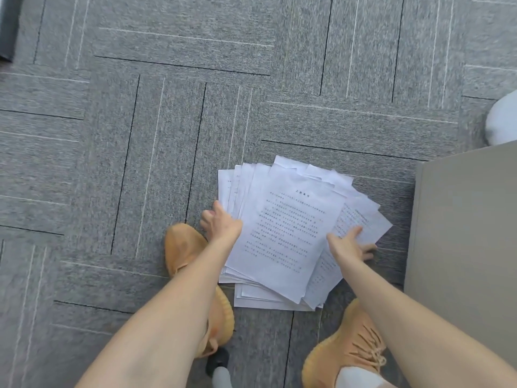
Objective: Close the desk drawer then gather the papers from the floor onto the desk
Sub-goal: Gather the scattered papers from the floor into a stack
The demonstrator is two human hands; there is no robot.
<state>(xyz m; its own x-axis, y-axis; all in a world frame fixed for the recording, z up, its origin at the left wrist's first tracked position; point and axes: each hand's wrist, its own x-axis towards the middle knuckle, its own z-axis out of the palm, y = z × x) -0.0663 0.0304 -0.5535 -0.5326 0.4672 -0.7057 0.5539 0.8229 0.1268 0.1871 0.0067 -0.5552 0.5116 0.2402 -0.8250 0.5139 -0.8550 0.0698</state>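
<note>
A loose, fanned pile of white printed papers (282, 228) lies on the grey carpet between my feet. My left hand (221, 224) curls around the pile's left edge, fingers tucked at the sheets. My right hand (349, 243) rests on the right side of the pile, fingers spread, with the fingertips at the lower right edge. The beige desk side (461, 233) stands at the right, just beyond the papers. No drawer is visible.
My orange shoes (184, 247) (349, 351) flank the pile. A chair caster and leg (218, 365) sit at the bottom. A white rounded object (503, 121) is at the right edge, a dark object (7, 26) at the top left.
</note>
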